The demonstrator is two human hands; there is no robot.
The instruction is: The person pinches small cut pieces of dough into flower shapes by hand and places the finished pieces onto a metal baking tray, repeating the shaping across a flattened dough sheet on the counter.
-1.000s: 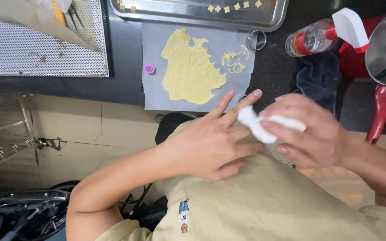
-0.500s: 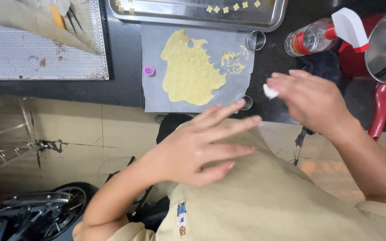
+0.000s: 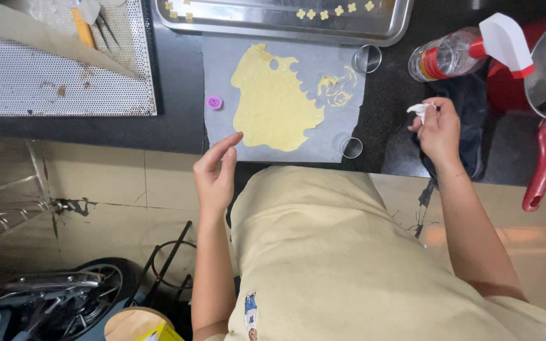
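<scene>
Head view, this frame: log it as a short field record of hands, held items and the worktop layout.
left hand: open, empty, fingertips at the near edge of the parchment sheet
right hand: pinching a crumpled white tissue over a dark cloth
dough: rolled yellow sheet on the parchment, cut-outs along its edge
cutters: purple cutter, two round metal rings
metal tray: small dough shapes
spray bottle: lying by the tray

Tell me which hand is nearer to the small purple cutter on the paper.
Left. The left hand hangs just below the purple cutter; the right hand, pinching a white tissue, is far across the counter.
</scene>
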